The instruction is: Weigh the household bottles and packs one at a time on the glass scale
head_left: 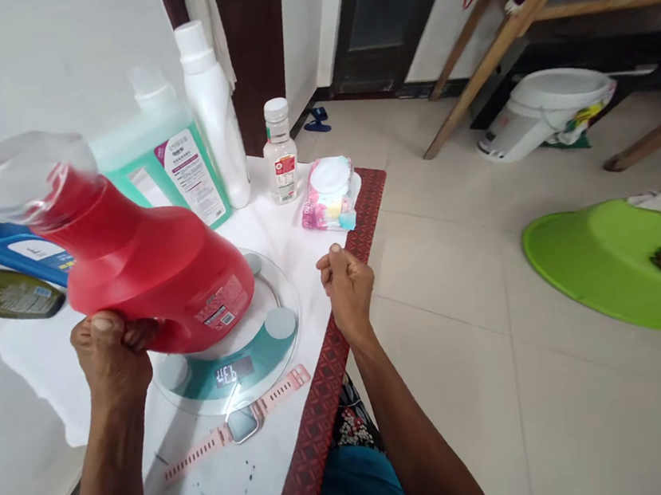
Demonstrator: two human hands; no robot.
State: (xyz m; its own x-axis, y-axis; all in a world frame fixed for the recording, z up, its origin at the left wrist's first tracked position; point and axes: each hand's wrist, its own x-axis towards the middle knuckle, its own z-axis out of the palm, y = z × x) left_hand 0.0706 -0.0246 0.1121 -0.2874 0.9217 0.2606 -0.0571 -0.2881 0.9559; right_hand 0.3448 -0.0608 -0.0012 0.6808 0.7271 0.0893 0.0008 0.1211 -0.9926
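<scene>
My left hand (113, 350) is wrapped round the handle of a large red detergent bottle (157, 261). The bottle leans with its neck to the upper left, and a clear plastic cap (26, 172) covers its top. Behind its lower end is a round glass weighing scale (202, 376) with lit digits; I cannot tell whether the two touch. My right hand (348, 285) is closed in a loose fist by the table's patterned edge, with nothing showing in it. A pink-strapped smartwatch (244, 423) lies in front of the scale.
Behind the scale stand a green liquid jug (188, 168), a white bottle (215, 117) and a small clear bottle (281, 157). A wipes pack (330, 195) lies near the edge. Blue (11, 246) and dark green (4, 291) bottles are at left. A white bucket (543, 113) and green tub (598, 271) are on the floor.
</scene>
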